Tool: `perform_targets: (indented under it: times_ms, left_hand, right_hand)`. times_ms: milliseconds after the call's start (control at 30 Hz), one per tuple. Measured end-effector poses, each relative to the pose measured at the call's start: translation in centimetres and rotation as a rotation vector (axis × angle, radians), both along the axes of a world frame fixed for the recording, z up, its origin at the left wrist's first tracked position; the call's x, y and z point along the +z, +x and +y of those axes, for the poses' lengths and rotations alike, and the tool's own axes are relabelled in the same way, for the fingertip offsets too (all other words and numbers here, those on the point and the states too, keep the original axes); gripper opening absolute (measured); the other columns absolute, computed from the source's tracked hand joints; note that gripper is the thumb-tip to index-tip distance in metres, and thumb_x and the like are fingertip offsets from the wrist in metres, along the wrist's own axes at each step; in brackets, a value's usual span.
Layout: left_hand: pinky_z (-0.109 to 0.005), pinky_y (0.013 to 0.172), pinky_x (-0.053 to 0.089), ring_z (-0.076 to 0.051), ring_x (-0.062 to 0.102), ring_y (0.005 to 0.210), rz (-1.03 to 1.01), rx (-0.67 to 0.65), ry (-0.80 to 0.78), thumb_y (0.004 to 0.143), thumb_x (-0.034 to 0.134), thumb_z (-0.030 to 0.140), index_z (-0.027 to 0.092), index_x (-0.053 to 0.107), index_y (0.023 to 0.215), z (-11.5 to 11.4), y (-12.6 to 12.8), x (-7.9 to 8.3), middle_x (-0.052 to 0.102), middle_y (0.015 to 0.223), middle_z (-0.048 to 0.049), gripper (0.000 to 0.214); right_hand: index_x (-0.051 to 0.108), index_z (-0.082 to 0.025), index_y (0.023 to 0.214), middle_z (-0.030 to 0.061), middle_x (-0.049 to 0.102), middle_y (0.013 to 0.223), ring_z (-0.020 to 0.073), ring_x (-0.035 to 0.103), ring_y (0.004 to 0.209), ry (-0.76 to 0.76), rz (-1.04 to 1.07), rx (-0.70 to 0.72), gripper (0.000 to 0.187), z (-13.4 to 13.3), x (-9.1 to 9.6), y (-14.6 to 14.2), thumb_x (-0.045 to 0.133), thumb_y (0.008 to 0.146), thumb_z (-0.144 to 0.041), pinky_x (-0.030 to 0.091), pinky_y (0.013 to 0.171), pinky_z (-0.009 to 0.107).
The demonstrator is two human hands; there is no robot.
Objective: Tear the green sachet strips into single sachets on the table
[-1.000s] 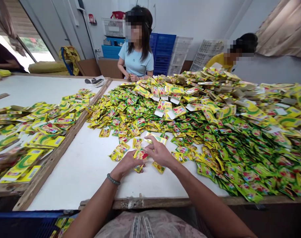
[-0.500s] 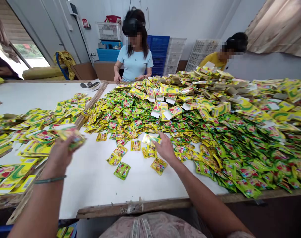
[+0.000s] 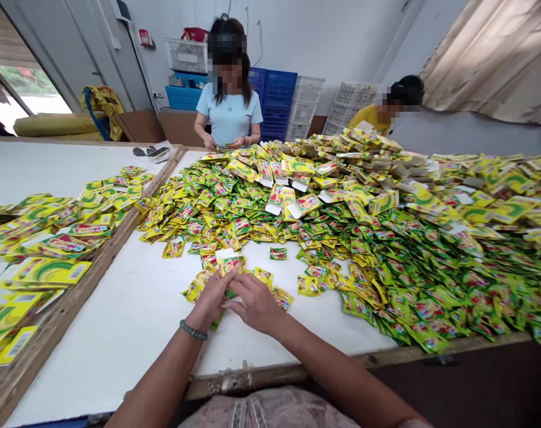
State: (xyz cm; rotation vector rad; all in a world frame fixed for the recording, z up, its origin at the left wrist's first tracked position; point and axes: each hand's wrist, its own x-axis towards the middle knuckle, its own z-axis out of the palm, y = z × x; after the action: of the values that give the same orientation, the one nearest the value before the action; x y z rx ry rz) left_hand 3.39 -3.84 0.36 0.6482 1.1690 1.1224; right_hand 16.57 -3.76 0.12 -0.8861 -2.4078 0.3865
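My left hand (image 3: 213,295) and my right hand (image 3: 254,304) meet over the white table (image 3: 132,321) near its front edge. Both pinch the same yellow-green carton sleeve (image 3: 228,263), whose white flap sticks up above my fingers. Loose sachets (image 3: 194,290) lie scattered right around my hands, one green one (image 3: 278,254) a little farther off. A huge heap of green and yellow sachets (image 3: 386,249) spreads to the right and back. My left wrist wears a green bead bracelet (image 3: 192,330).
Flat yellow cartons (image 3: 47,270) pile up on the neighbouring table at left, behind a wooden rail (image 3: 81,291). Across the table a person in a light blue shirt (image 3: 229,116) and another in yellow (image 3: 377,116) handle packets. Blue and white crates (image 3: 279,98) stand behind.
My left hand swung out to the left table with a filled packet, then came back. My right hand picked up a carton, and both hands now hold it together.
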Motion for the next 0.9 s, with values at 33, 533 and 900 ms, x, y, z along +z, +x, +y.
perform_targets:
  times_ms: [33, 533, 900]
  left_hand:
    - [-0.022, 0.052, 0.046, -0.016, 0.063, 0.061, -0.024, 0.046, 0.027, 0.065, 0.073, 0.041, 0.014, 0.055, 0.083, 0.2, -0.2, -0.4, 0.066, 0.068, -0.0032, 0.037]
    - [-0.027, 0.060, 0.052, -0.014, 0.061, 0.064, 0.045, -0.058, 0.088, 0.065, 0.074, 0.037, 0.018, 0.056, 0.103, -1.0, -1.2, -0.4, 0.065, 0.087, -0.0033, 0.047]
    - [-0.022, 0.060, 0.043, -0.016, 0.057, 0.068, 0.201, -0.292, 0.163, 0.064, 0.073, 0.030, 0.015, 0.066, 0.095, -1.7, -1.2, 0.8, 0.067, 0.080, -0.0036, 0.036]
  right_hand:
    - [0.054, -0.017, 0.114, 0.0093, 0.061, 0.110, 0.0195, 0.053, 0.105, -0.021, 0.026, 0.019, 0.030, 0.2, 0.1, 0.4, 0.048, 0.088, -0.029, 0.042, 0.091, 0.032]
    - [0.055, -0.016, 0.115, 0.0121, 0.062, 0.106, 0.0215, 0.055, 0.099, -0.170, -0.106, -0.465, 0.033, 9.6, -3.0, 8.1, 0.042, 0.084, -0.013, 0.042, 0.084, 0.033]
    - [0.061, -0.015, 0.084, -0.0028, 0.054, 0.066, 0.0102, 0.047, 0.061, -0.835, 0.252, -0.072, 0.031, 5.8, 0.5, 4.8, 0.058, 0.075, -0.045, 0.037, 0.055, 0.020]
